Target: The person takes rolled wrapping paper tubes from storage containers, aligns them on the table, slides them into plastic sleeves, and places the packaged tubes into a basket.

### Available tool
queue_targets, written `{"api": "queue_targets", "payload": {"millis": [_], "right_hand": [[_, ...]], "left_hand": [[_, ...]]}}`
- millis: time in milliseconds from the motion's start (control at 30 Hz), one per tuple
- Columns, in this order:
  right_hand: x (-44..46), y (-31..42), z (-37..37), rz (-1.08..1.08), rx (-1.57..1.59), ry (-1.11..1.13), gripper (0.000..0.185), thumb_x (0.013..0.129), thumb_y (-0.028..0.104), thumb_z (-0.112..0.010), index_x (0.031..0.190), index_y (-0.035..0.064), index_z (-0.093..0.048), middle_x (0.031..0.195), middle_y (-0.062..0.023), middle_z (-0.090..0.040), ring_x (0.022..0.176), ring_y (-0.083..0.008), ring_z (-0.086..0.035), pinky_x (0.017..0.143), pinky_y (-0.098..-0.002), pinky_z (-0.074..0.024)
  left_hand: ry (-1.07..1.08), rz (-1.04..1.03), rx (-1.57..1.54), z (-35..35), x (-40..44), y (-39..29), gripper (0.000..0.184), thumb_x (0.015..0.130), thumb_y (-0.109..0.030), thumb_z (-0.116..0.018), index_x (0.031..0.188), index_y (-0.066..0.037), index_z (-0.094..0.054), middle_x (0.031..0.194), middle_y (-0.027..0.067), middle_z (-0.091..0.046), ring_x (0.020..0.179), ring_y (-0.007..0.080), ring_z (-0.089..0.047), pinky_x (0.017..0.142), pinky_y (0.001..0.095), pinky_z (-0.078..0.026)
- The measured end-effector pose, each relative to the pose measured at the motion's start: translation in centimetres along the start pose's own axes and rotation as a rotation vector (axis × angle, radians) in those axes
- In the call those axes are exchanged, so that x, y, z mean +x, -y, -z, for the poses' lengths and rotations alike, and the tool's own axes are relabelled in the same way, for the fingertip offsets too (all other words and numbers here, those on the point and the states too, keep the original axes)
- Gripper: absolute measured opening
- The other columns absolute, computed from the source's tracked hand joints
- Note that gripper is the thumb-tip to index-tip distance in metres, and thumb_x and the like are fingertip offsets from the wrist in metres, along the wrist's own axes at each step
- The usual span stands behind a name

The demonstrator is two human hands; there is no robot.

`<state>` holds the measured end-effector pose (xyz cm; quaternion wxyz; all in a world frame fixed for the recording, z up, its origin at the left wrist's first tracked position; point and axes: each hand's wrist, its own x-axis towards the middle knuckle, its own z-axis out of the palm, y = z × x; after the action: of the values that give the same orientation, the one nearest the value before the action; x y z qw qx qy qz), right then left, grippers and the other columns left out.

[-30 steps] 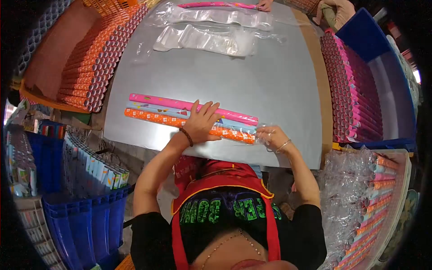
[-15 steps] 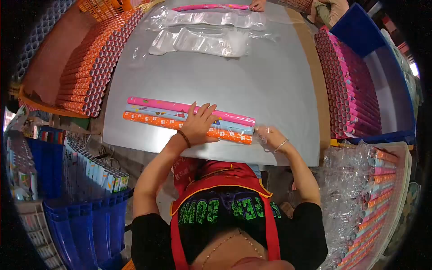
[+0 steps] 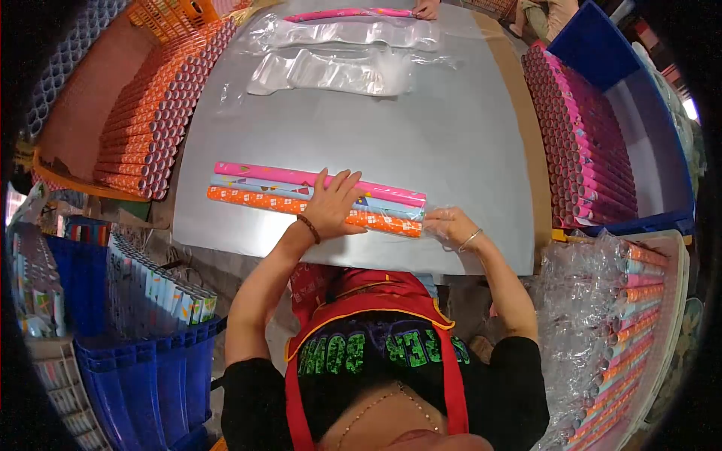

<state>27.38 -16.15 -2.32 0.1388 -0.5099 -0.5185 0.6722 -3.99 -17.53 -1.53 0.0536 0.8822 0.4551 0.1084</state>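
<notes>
Three rolls of wrapping paper lie side by side on the grey table top: a pink roll (image 3: 263,174), a light blue roll (image 3: 259,187) and an orange roll (image 3: 274,202). My left hand (image 3: 331,208) rests flat across their middle, fingers spread. At the rolls' right end, my right hand (image 3: 453,226) pinches the loose end of a clear plastic sleeve (image 3: 430,213) around them. How far the sleeve reaches along the rolls is hard to see.
Flat clear plastic sleeves (image 3: 331,73) lie farther up the table (image 3: 361,135). Another person's hand (image 3: 426,9) holds a pink roll there. Orange rolls (image 3: 143,113) fill a crate on the left, pink rolls (image 3: 579,143) a blue bin (image 3: 654,128). Wrapped bundles (image 3: 624,338) sit lower right.
My right hand has shifted slightly at the sleeve end, its fingers now closer to the rolls. My left hand and the rolls have hardly moved.
</notes>
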Motion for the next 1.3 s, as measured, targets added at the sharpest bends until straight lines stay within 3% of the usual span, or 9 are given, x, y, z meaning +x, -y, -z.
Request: {"api": "queue_targets", "payload": {"millis": [533, 667, 733, 800, 1000, 1067, 1100, 1233, 1300], "right_hand": [[0.0, 0.4, -1.9, 0.036, 0.122, -0.205, 0.016, 0.080, 0.015, -0.067, 0.087, 0.0010, -0.066, 0.065, 0.0012, -0.055, 0.050, -0.0071, -0.046, 0.043, -0.0239, -0.0343], [0.1, 0.7, -1.8, 0.102, 0.081, -0.179, 0.015, 0.079, 0.015, -0.067, 0.084, 0.0018, -0.065, 0.064, 0.0018, -0.054, 0.052, -0.0069, -0.046, 0.045, -0.0237, -0.0343], [-0.4, 1.9, -1.8, 0.004, 0.094, -0.151, 0.011, 0.079, 0.013, -0.064, 0.073, 0.0031, -0.064, 0.062, 0.0031, -0.052, 0.056, -0.0068, -0.045, 0.049, -0.0237, -0.0349], [0.0, 1.7, -1.2, 0.010, 0.013, -0.162, 0.014, 0.081, 0.016, -0.065, 0.079, 0.0025, -0.065, 0.064, 0.0021, -0.055, 0.056, -0.0064, -0.047, 0.050, -0.0226, -0.0360], [0.4, 2.8, -0.9, -0.014, 0.043, -0.112, 0.011, 0.078, 0.010, -0.057, 0.069, 0.0040, -0.060, 0.063, 0.0018, -0.052, 0.053, -0.0072, -0.042, 0.048, -0.0253, -0.0335], [0.8, 2.1, 0.7, 0.099, -0.145, 0.083, 0.011, 0.078, 0.010, -0.056, 0.070, 0.0033, -0.060, 0.065, 0.0012, -0.053, 0.054, -0.0075, -0.043, 0.048, -0.0259, -0.0336], [1.1, 1.6, 1.0, -0.046, -0.112, 0.017, 0.014, 0.080, 0.014, -0.058, 0.074, 0.0021, -0.062, 0.065, 0.0003, -0.054, 0.057, -0.0071, -0.046, 0.049, -0.0258, -0.0352], [-1.2, 4.2, -1.9, 0.070, -0.244, -0.155, 0.014, 0.080, 0.015, -0.061, 0.076, 0.0014, -0.063, 0.065, 0.0004, -0.054, 0.057, -0.0065, -0.047, 0.049, -0.0246, -0.0359], [-1.5, 4.1, -2.7, -0.055, 0.054, -0.258, 0.012, 0.080, 0.012, -0.063, 0.075, 0.0016, -0.062, 0.063, 0.0013, -0.052, 0.054, -0.0063, -0.045, 0.047, -0.0227, -0.0351]], "left_hand": [[0.014, 0.010, 0.022, 0.3, 0.2, -0.4, 0.072, 0.068, -0.055, -0.068, 0.121, -0.009, -0.049, 0.140, 0.0166, -0.036, 0.131, 0.0340, -0.030, 0.105, 0.0619, -0.016], [0.045, 0.019, 0.068, 0.4, 0.2, -0.4, 0.070, 0.070, -0.056, -0.066, 0.121, -0.010, -0.050, 0.140, 0.0164, -0.036, 0.132, 0.0341, -0.030, 0.105, 0.0624, -0.016], [0.020, 0.002, 0.070, 0.4, 0.1, -0.5, 0.069, 0.071, -0.056, -0.065, 0.121, -0.010, -0.051, 0.140, 0.0162, -0.036, 0.132, 0.0341, -0.029, 0.105, 0.0630, -0.015], [0.024, 0.006, 0.085, 0.3, 0.1, -0.6, 0.069, 0.072, -0.057, -0.064, 0.121, -0.010, -0.051, 0.140, 0.0162, -0.036, 0.132, 0.0340, -0.029, 0.105, 0.0631, -0.015], [0.034, -0.014, 0.112, 0.1, 0.0, -0.5, 0.070, 0.074, -0.059, -0.059, 0.123, -0.011, -0.051, 0.141, 0.0171, -0.035, 0.132, 0.0343, -0.029, 0.105, 0.0633, -0.016], [0.053, 0.010, 0.107, -0.3, 0.0, -0.3, 0.070, 0.075, -0.060, -0.058, 0.124, -0.011, -0.051, 0.141, 0.0173, -0.035, 0.133, 0.0344, -0.029, 0.104, 0.0634, -0.016], [0.045, 0.001, 0.099, -0.5, 0.0, -0.2, 0.070, 0.075, -0.060, -0.057, 0.124, -0.010, -0.051, 0.141, 0.0174, -0.035, 0.133, 0.0345, -0.029, 0.104, 0.0633, -0.016], [0.064, 0.018, 0.128, -0.4, 0.3, -0.3, 0.070, 0.075, -0.062, -0.056, 0.123, -0.010, -0.051, 0.140, 0.0175, -0.036, 0.132, 0.0343, -0.030, 0.104, 0.0633, -0.017], [0.065, 0.017, 0.129, -0.2, 0.3, -0.5, 0.070, 0.075, -0.062, -0.055, 0.122, -0.010, -0.051, 0.140, 0.0176, -0.036, 0.132, 0.0343, -0.030, 0.104, 0.0635, -0.017]]}}
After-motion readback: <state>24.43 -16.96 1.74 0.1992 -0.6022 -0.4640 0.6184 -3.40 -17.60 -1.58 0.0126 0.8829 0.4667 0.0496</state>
